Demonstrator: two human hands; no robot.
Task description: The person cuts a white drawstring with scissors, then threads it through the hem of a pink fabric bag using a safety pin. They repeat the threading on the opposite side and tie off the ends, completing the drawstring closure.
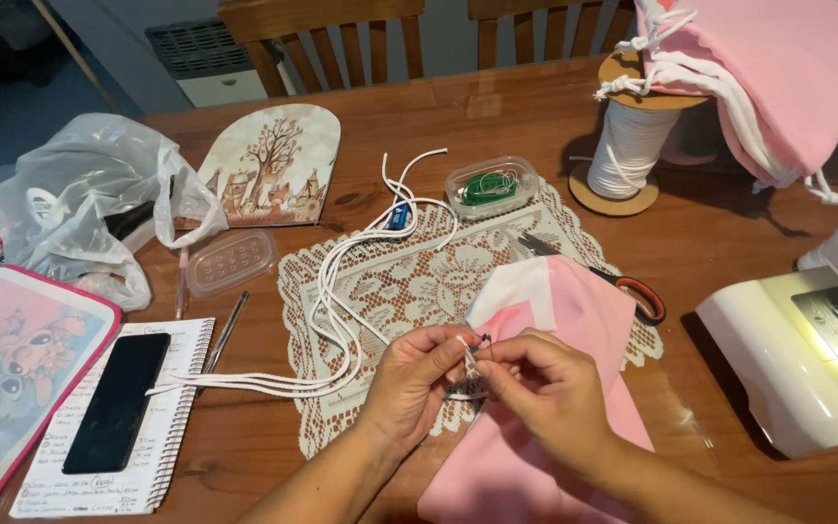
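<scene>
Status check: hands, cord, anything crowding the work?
Left hand and right hand pinch white cord with safety pin. Pink fabric underneath. Scissors close behind.

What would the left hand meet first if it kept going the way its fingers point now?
The left hand points right, at the right hand. Its fingertips would meet the white cord end pinched between them, then the right hand's fingers, almost at once; depth hardly matters here.

Matt pink cloth [555, 388] — lace doily [409, 281] — glossy wood table [729, 233]
</scene>
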